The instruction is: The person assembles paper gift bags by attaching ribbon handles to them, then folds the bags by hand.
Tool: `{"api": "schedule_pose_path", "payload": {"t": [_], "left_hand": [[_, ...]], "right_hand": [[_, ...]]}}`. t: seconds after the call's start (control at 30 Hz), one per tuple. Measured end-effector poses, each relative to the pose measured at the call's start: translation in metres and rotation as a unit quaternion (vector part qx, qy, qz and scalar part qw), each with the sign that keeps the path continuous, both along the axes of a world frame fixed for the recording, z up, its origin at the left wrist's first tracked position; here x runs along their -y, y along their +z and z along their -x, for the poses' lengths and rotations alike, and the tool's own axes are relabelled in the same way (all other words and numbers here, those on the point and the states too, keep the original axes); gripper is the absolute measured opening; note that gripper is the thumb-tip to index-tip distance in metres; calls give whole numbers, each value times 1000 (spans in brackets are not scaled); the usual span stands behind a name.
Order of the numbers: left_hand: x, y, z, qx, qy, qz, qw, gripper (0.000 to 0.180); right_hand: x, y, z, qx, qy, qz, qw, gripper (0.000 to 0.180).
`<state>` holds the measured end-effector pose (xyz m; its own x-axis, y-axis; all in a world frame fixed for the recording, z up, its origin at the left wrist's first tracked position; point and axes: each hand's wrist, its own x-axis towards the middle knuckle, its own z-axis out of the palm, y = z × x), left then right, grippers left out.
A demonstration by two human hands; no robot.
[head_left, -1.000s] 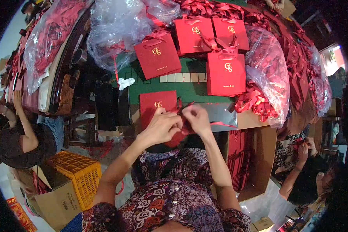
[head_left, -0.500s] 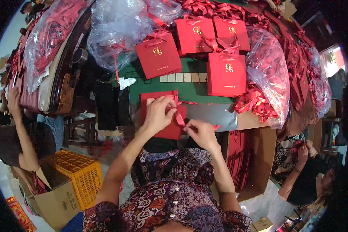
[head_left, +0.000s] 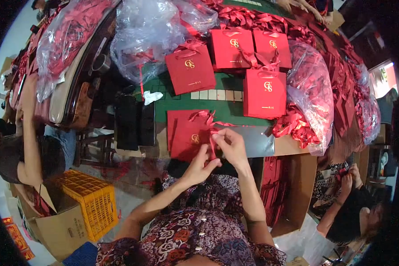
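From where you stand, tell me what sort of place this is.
Probably a small gift-packing workshop. Finished red paper gift bags stand on a green table, clear plastic sacks of red ribbon crowd it, and both hands, left hand and right hand, work ribbon on a flat bag.

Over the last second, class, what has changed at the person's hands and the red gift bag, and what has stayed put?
The left hand dropped from the red ribbon toward the near edge of the flat red gift bag. The right hand kept pinching the ribbon over the bag, shifting only a little. The bag itself, the three standing red gift bags and the yellow crate stayed where they were.
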<state>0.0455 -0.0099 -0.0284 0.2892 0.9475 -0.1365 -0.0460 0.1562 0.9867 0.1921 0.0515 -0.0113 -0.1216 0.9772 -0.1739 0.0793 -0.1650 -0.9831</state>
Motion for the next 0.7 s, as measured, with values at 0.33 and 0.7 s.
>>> {"api": "schedule_pose_path", "payload": {"t": [0.33,0.7], "left_hand": [[10,22,74,-242,-36,-37,969,14],[-28,42,65,-248,44,-126,960,12]], "right_hand": [[5,-1,-18,332,-69,-164,926,11],[27,24,30,275,85,-248,925,22]]}}
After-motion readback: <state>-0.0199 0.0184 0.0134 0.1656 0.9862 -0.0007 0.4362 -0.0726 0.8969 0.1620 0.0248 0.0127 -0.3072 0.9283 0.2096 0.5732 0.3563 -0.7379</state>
